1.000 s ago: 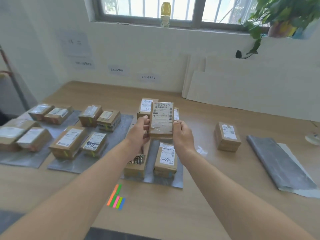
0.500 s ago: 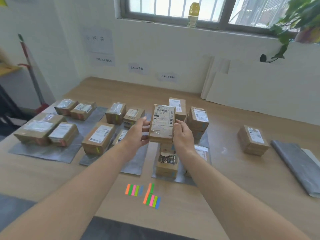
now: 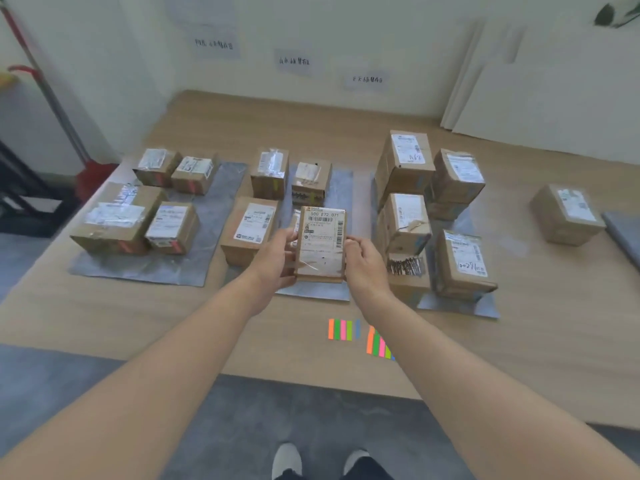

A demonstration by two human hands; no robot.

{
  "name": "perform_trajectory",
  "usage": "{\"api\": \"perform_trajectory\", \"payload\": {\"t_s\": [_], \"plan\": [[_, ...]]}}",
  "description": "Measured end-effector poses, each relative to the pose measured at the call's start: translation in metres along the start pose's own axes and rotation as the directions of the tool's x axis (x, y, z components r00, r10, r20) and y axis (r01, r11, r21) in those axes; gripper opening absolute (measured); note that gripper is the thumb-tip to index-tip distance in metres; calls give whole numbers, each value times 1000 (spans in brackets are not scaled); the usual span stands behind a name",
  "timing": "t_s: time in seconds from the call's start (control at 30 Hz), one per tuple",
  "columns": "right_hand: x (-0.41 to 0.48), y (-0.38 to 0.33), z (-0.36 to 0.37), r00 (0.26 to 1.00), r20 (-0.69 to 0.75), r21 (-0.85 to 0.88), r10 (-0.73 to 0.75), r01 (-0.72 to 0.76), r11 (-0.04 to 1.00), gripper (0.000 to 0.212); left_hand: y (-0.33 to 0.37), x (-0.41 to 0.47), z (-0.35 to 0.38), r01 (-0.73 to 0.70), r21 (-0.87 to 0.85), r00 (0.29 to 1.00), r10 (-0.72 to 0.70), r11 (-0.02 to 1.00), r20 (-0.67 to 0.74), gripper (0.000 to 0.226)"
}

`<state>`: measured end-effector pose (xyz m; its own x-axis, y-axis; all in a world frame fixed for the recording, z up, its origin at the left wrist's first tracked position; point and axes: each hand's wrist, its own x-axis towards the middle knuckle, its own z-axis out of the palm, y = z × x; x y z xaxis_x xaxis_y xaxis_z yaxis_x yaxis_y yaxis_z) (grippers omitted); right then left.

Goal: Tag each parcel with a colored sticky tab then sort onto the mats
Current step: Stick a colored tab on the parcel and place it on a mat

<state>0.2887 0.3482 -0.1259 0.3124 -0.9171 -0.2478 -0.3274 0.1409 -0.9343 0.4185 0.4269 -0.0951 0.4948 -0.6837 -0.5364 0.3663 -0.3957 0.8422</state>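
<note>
One parcel (image 3: 322, 244), label up, gripped at its sides by left hand (image 3: 273, 258) and right hand (image 3: 367, 268) over middle mat (image 3: 318, 293), its tab unseen; most parcels apparently tagged and sorted, lone parcel (image 3: 566, 214) far right seemingly left.

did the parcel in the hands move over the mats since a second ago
Yes. The held parcel shifted left, from above the right mat to above the middle mat.

Loaded grey mats (image 3: 313, 292): 3; left mat (image 3: 156, 268) parcels (image 3: 171, 226): 4; held parcel (image 3: 322, 244): 1; off-mat parcel (image 3: 566, 216): 1; sticky tab sets (image 3: 342, 329): 2
</note>
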Motion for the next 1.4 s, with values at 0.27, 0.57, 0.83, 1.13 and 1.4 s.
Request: {"api": "perform_trajectory", "payload": {"t_s": [0.27,0.57,0.83,1.13,1.4], "plan": [[-6,52,34,989,104,-12,104,-103,995,27,-45,8,-33,125,23,990,-123,992,-71,42],[-16,102,64,962,138,-73,235,-226,971,27,-96,23,-65,239,114,971,-238,964,-26,40],[-34,141,105,928,118,-36,353,-351,936,24,-124,44,-99,330,207,937,-346,921,46,35],[-39,150,126,946,95,-26,309,-308,951,38,-143,64,-119,280,263,953,-301,923,43,27],[-34,161,98,944,-42,-92,327,-330,940,40,-113,66,-115,91,241,994,-75,966,-75,19]]}}
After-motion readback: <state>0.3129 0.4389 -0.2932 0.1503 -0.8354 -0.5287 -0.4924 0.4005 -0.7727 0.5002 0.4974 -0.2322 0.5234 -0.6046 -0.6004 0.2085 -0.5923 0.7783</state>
